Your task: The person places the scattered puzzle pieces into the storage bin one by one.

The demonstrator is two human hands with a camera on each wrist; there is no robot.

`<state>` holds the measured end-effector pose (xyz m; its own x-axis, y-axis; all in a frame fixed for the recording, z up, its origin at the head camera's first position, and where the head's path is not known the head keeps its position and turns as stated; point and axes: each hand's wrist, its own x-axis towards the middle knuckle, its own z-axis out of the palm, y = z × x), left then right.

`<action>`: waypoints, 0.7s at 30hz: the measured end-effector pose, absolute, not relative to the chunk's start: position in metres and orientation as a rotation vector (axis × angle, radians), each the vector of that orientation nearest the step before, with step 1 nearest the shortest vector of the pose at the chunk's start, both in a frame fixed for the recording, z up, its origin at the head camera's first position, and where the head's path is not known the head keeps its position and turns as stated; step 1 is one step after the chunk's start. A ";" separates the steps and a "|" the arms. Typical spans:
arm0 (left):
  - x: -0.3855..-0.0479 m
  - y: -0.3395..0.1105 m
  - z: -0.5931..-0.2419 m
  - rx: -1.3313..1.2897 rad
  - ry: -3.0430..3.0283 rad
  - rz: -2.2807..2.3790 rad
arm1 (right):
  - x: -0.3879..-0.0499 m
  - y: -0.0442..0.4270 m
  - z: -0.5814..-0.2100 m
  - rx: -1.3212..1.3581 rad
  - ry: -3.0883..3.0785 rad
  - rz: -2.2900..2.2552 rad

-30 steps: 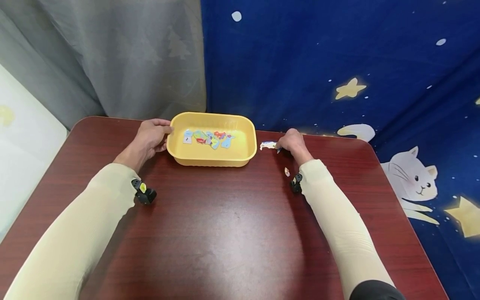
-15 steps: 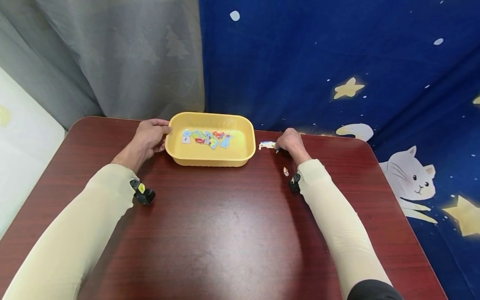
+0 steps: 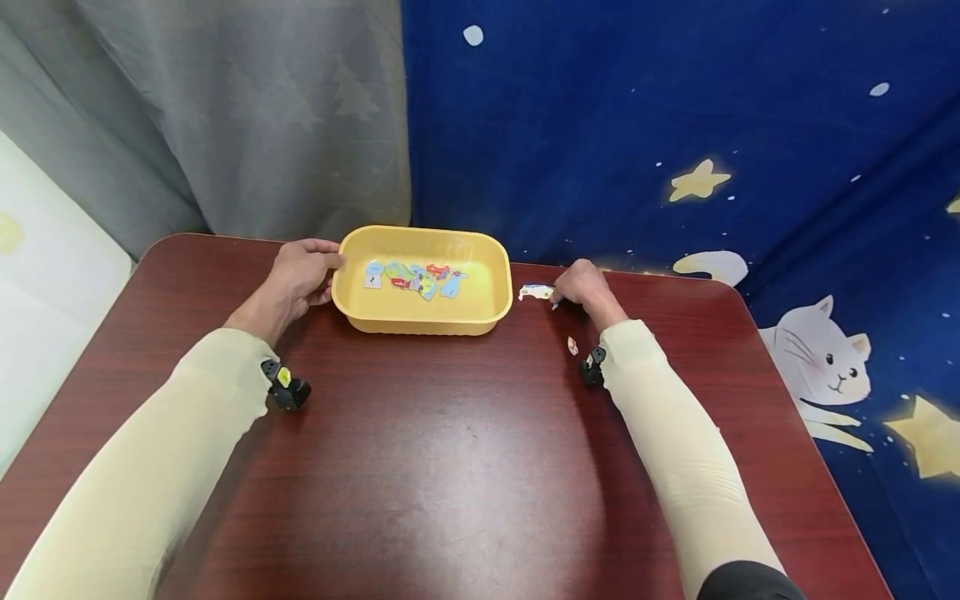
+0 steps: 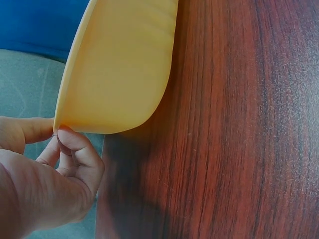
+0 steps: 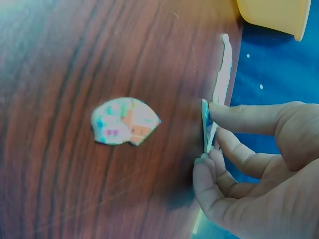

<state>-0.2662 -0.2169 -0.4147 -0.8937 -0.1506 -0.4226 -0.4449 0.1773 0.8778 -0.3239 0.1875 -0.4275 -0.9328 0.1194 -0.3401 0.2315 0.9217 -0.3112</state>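
Observation:
My left hand (image 3: 300,271) pinches the left end of a yellow plastic basin (image 3: 422,325) by its rim, thumb inside the grip in the left wrist view. Inside the basin lie several flat, colourful, map-like puzzle pieces (image 3: 427,286). To the basin's right, my right hand (image 3: 587,283) has its thumb and fingers at a thin blue-edged puzzle piece (image 5: 205,119), which stands on edge in the right wrist view. Just behind it is a long whitish puzzle piece (image 3: 536,292). A small printed piece (image 5: 124,122) lies flat on the table near my right wrist.
The dark red wooden table (image 3: 420,467) has its far edge just behind the basin and the long piece. Behind it hang a grey curtain (image 3: 300,125) and a blue curtain (image 3: 562,125) with stars and a cat. A black camera sits on each wrist.
Almost nothing moves. Both hands, the basin and the pieces keep their places; only the whole view shifts very slightly.

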 end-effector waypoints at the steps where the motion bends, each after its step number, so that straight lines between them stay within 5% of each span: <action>1: -0.266 -0.217 -0.415 -0.571 2.215 1.784 | -0.325 0.189 -0.428 0.277 2.737 -0.540; 21: -0.267 -0.216 -0.414 -0.582 2.217 1.777 | -0.334 0.213 -0.417 0.482 2.342 -1.269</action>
<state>-0.2667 -0.2160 -0.4144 -0.8918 -0.1558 -0.4247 -0.4484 0.1808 0.8753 -0.3345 0.2133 -0.4168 -0.8465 0.0962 -0.5235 0.4911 0.5207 -0.6984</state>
